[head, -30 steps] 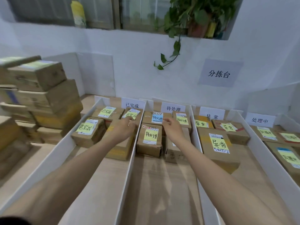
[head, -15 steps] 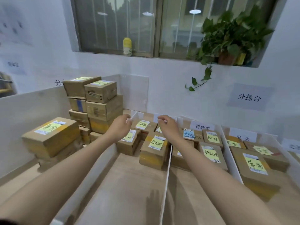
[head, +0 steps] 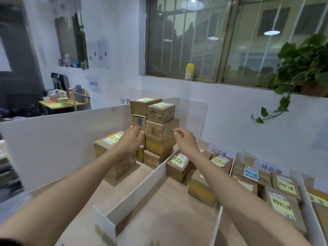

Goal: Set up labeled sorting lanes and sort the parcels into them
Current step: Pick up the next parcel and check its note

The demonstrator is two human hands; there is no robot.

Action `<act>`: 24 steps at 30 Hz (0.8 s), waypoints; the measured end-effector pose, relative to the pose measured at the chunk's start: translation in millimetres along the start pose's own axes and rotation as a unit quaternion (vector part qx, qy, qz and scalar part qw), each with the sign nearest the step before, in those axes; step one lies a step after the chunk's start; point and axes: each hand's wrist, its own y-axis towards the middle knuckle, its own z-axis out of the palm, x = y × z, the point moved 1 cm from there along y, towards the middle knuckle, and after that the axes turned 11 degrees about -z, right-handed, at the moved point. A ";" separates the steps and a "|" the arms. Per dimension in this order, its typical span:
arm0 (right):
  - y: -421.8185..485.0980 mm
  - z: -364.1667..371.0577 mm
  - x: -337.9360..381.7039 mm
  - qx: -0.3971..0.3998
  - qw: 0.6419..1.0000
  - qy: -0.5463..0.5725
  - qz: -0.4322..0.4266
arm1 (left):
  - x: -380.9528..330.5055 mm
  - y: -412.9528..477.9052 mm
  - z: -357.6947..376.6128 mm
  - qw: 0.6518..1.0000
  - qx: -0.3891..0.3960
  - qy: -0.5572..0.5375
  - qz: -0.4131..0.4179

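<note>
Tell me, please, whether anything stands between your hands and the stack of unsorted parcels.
Nothing visible does. The left hand and right hand hover just before the parcel stack; the white divider lies lower, between the arms.

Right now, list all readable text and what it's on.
"已完成": white lane sign; yellow parcel note.
"待处理": second lane sign; blue parcel note.
"异常": leftmost parcel note.
"分拣…": wall sign, rest hidden behind stacked boxes.
Small wall paper: too blurred.
</note>
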 end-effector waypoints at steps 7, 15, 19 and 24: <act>-8.6 45.3 34.9 0.072 0.996 0.030 -0.054 | 38.1 -39.2 -49.2 0.994 -0.055 0.050 -0.081; -30.5 111.3 67.0 0.134 0.984 0.085 -0.083 | 85.3 -105.5 -105.3 0.977 -0.105 0.092 -0.159; -43.7 144.6 87.8 0.171 0.974 0.110 -0.097 | 112.3 -132.6 -134.0 0.965 -0.127 0.113 -0.199; -53.1 179.4 115.1 0.217 0.961 0.137 -0.100 | 142.3 -148.0 -162.7 0.953 -0.145 0.109 -0.243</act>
